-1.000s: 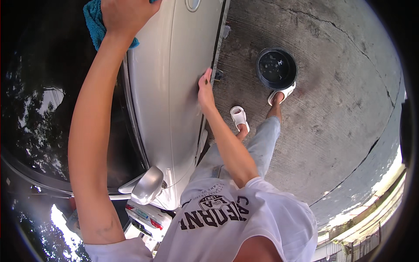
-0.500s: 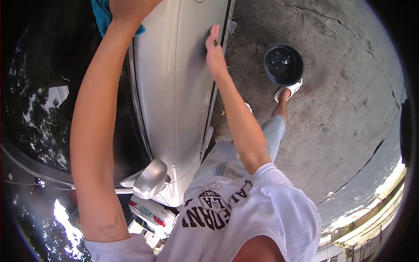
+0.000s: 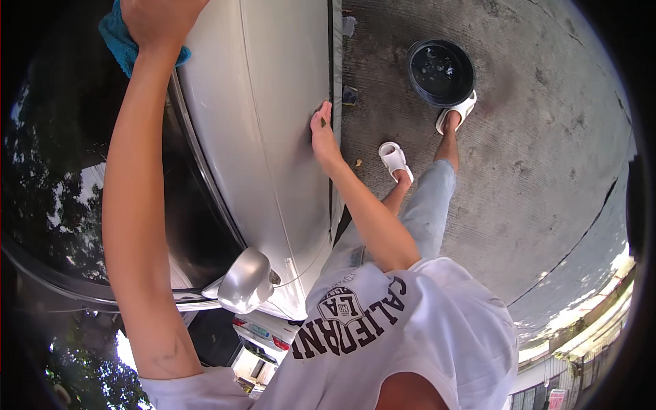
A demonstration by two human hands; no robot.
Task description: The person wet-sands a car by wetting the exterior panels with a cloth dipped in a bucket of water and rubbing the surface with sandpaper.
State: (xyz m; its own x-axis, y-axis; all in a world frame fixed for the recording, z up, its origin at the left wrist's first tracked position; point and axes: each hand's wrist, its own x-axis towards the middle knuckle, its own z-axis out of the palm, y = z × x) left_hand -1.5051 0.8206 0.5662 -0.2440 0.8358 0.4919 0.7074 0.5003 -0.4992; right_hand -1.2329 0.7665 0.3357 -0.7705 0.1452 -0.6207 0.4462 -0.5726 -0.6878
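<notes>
At the top left, my left hand (image 3: 160, 24) presses a teal cloth (image 3: 121, 41) against the silver car beside its dark glass. The fingertips are cut off by the picture's upper edge, and cloth bulges out on both sides of the wrist. My right hand (image 3: 323, 133) rests against the silver side panel (image 3: 273, 102) near its outer edge. Its fingers are stretched out along the metal. A small dark patch shows by its thumb, and I cannot make out what it is.
A black bucket of water (image 3: 441, 72) stands on the concrete floor (image 3: 526, 164), right beside one white clog (image 3: 458, 111) on my foot. The silver side mirror (image 3: 246, 280) juts out near my body. A white car (image 3: 263, 335) is behind it.
My left hand and the teal cloth have shifted left and slightly up in the picture. The right hand now lies lower along the panel. My second white clog has come fully into view.
</notes>
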